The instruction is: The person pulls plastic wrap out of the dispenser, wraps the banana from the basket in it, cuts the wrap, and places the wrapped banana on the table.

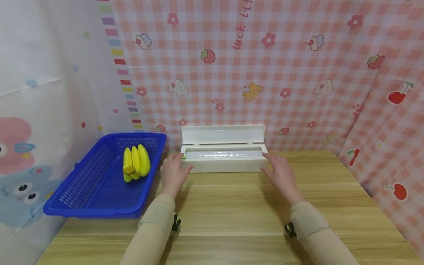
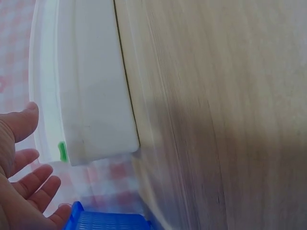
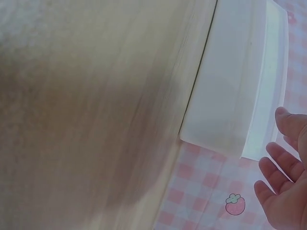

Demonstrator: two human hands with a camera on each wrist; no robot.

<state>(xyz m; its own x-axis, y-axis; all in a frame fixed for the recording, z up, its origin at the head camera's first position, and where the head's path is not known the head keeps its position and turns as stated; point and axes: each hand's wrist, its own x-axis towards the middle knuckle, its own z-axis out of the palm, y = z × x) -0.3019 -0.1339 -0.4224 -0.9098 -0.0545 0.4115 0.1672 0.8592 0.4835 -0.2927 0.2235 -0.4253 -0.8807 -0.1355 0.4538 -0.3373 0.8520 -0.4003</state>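
Observation:
A long white cling film dispenser stands at the back of the table, its lid raised. Inside lies a roll of clear film, and a small green piece shows at the left end. My left hand is beside that end, thumb and fingers spread apart around the corner. At the opposite end, my right hand is held the same way, fingertips close to the box edge. Both wrist views show loosely bent fingers with nothing between them.
To the left sits a blue plastic basket with a bunch of yellow bananas in it. A pink checked cloth hangs right behind the dispenser. The wooden table stretches in front of it, between the forearms.

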